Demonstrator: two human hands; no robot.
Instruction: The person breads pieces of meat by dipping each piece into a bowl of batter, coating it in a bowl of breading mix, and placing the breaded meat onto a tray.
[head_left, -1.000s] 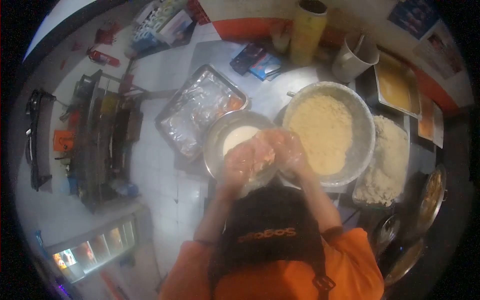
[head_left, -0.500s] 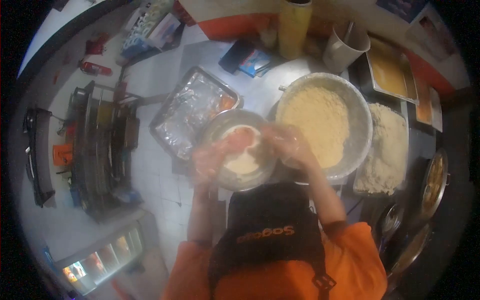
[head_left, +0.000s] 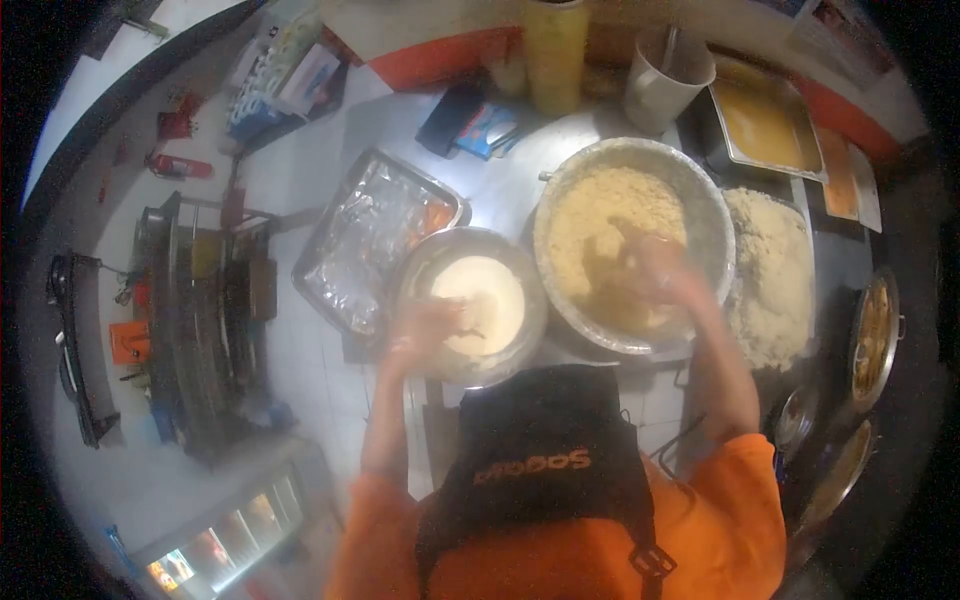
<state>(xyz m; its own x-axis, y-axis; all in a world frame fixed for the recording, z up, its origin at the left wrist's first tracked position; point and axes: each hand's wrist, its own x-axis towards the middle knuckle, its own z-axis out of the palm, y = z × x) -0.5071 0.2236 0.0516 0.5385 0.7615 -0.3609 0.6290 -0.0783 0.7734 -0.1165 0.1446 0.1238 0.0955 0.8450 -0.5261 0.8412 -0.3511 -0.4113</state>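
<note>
My left hand [head_left: 428, 328] is over the near side of a metal bowl [head_left: 408, 270] of creamy white batter [head_left: 490, 300]. Its fingers look apart at the batter's surface, slightly blurred, with nothing visible in them. Inside a larger metal basin [head_left: 726, 225], my right hand [head_left: 662, 268] reaches down to the pale yellow crumbly coating [head_left: 605, 200]. Blur and the hand itself hide whether its fingers hold anything. A darker patch shows in the coating beside those fingers. The pink piece, which looks like raw meat, is not visible now.
A foil-lined tray [head_left: 345, 262] with a few orange-brown bits lies left of the batter bowl. Right of the basin is a heaped tray of coating [head_left: 768, 285]. Behind stand a yellow container [head_left: 555, 60], a white jug [head_left: 665, 85] and a steel pan of yellow liquid [head_left: 765, 125].
My right hand has moved from between the bowls into the large basin. My left hand has come away from the pink piece, which no longer shows above the batter. The view has shifted slightly.
</note>
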